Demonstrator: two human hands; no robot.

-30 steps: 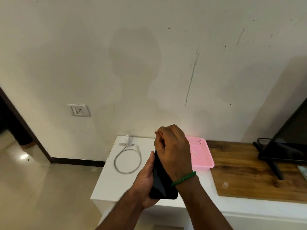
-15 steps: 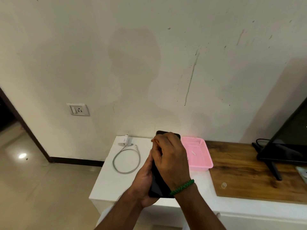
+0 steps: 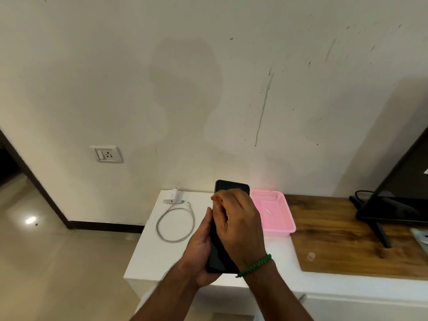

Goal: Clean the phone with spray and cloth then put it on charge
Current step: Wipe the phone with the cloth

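My left hand [image 3: 201, 247] cradles the black phone [image 3: 232, 186] from beneath and along its left edge, thumb and fingers wrapped round it, above the near edge of the white tabletop [image 3: 155, 259]. My right hand [image 3: 239, 225], a green bracelet [image 3: 254, 266] at the wrist, lies curled over the glass and covers most of it. Only the phone's top end and a strip at its lower left show. A reddish sliver peeks out at the right fingertips, too small to identify, so I cannot tell whether that hand holds anything. At ten o'clock from the phone the white charger [image 3: 171, 197] sits by the wall, its cable [image 3: 175, 223] looped on the tabletop. At two o'clock stands a pink basket [image 3: 276, 215], partly behind my knuckles. A wall socket [image 3: 106, 154] is farther out at ten o'clock. A dark screen [image 3: 393, 206] at three o'clock is cut off by the frame.
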